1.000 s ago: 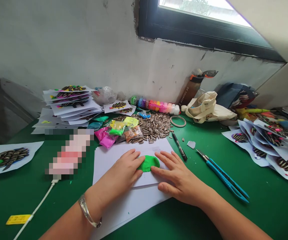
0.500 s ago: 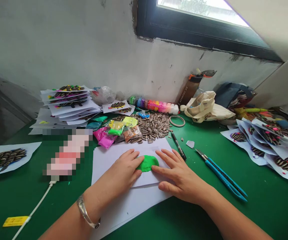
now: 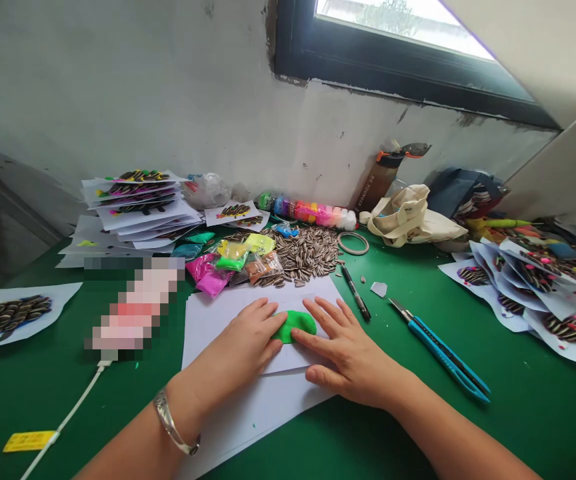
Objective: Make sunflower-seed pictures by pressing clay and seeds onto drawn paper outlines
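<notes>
A flattened oval of bright green modelling clay [image 3: 295,323] lies on a white sheet of paper [image 3: 218,320], on top of other sheets. My left hand [image 3: 253,330] rests at its left edge, with thumb and forefinger touching the clay and the fingers stretched out. From the right, my right hand [image 3: 341,347] lies over the paper with fingers spread, its index fingertip pressing on the clay's lower right part. Just beyond the hands are packets of coloured clay [image 3: 233,257] and a heap of striped sunflower seeds [image 3: 313,250].
A black pen [image 3: 355,293] and a blue craft knife [image 3: 443,353] with its blade out lie to the right. Stacks of seed-decorated sheets stand at left [image 3: 143,207] and right [image 3: 533,280]. A white cable [image 3: 78,407] runs along the left. A brown bottle [image 3: 381,177] stands behind.
My right hand has shifted slightly left, its index finger moving from the clay's right edge onto its surface. My left hand stays nearly in place.
</notes>
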A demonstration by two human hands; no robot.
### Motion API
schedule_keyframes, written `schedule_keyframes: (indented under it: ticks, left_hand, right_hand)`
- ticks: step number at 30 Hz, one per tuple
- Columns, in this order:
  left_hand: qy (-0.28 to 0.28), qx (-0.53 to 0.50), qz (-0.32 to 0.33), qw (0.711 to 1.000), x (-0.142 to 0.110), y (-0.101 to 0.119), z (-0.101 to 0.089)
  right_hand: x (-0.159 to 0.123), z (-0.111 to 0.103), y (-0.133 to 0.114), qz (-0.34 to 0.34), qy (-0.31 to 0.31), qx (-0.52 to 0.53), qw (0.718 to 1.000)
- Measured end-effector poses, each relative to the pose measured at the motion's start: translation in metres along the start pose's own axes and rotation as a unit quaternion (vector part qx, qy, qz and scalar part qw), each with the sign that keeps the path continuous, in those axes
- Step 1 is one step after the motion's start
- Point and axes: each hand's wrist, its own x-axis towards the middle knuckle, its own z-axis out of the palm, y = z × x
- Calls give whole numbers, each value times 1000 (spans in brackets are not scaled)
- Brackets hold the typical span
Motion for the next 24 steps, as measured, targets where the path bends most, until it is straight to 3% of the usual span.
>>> schedule_keyframes:
  ticks: [15,24]
  left_hand:
    - [0,-14,-8,1000,0,-1,2]
    - [3,-25,-6,1000,-1,0,-1]
  right_hand:
    - [5,7,-7,-17,13,-55,998]
    - [-1,12,1,18,30,-79,996]
